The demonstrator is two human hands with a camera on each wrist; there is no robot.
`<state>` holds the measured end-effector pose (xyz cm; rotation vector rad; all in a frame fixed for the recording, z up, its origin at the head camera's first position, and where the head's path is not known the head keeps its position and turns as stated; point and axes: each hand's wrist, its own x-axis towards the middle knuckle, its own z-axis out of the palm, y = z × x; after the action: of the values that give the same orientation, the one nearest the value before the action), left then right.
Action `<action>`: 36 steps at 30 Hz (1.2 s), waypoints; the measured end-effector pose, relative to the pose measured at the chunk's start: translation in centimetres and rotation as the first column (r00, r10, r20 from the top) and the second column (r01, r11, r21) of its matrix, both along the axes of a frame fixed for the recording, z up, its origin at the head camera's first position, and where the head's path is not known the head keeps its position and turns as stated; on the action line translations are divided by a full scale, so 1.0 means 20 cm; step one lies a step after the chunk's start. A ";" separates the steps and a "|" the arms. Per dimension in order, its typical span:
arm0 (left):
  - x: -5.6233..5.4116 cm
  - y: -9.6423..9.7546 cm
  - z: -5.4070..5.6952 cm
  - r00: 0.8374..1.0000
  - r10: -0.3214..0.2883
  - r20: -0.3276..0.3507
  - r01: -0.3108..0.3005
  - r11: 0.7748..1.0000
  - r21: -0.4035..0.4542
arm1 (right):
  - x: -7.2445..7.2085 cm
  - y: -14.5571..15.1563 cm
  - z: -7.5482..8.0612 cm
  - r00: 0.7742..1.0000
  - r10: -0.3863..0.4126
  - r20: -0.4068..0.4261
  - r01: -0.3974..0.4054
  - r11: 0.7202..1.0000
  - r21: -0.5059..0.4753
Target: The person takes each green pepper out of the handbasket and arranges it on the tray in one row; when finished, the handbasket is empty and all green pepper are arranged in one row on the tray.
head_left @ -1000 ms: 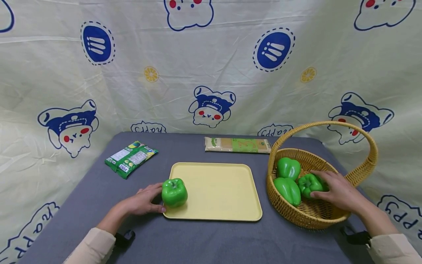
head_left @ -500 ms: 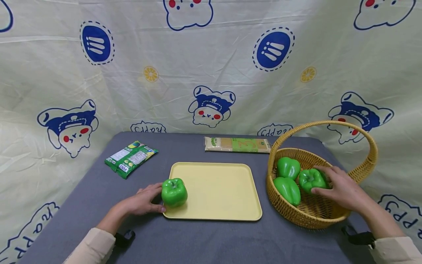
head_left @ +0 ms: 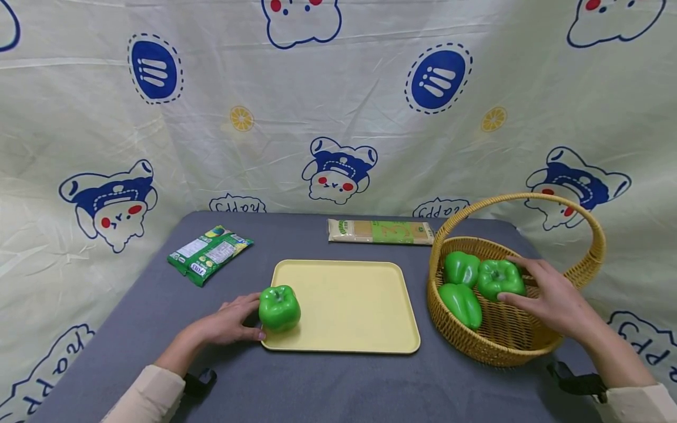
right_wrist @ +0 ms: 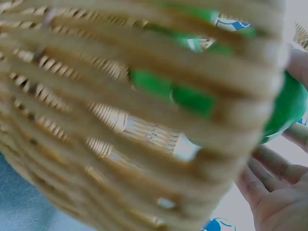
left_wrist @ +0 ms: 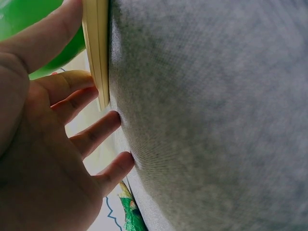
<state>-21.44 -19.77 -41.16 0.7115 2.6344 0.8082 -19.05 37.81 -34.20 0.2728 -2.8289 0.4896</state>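
My right hand (head_left: 555, 296) grips a green bell pepper (head_left: 499, 279) between thumb and fingers, over the right part of the wicker basket (head_left: 494, 352). Two more green bell peppers, one at the back (head_left: 462, 268) and one in front (head_left: 461, 306), lie in the basket. In the right wrist view the wicker wall (right_wrist: 159, 110) covers much of the scene. My left hand (head_left: 233, 320) rests at the left edge of the yellow tray (head_left: 354, 305), its fingers (left_wrist: 103, 132) extended and the fingertips at the tray's rim and the tabletop. A green bell pepper (head_left: 279, 308) stands upright on the tray beside it.
A green snack packet (head_left: 210, 254) lies at the back left of the grey tabletop (head_left: 317, 388). Behind the tray is a long flat packet with a green label (head_left: 381, 232). The basket's tall handle (head_left: 597, 247) arches over its opening, and a printed curtain hangs behind.
My right hand has raised the bell pepper from the basket's bottom, moving slightly up and away from me. My left hand, the tray and its pepper stay as they were.
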 end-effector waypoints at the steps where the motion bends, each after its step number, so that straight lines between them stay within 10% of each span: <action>1: 0.00 0.00 0.00 1.000 0.000 -0.001 0.000 1.000 0.000 | 0.00 -0.01 0.01 1.000 0.002 -0.009 -0.002 1.000 -0.003; 36: -0.01 0.00 -0.01 1.000 0.001 0.002 -0.001 1.000 0.003 | 0.12 -0.37 0.16 0.966 0.162 -0.200 -0.167 0.986 -0.010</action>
<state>-21.61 -19.85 -41.36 0.7094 2.6326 0.8123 -16.56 30.38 -31.05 0.5241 -2.6153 0.5038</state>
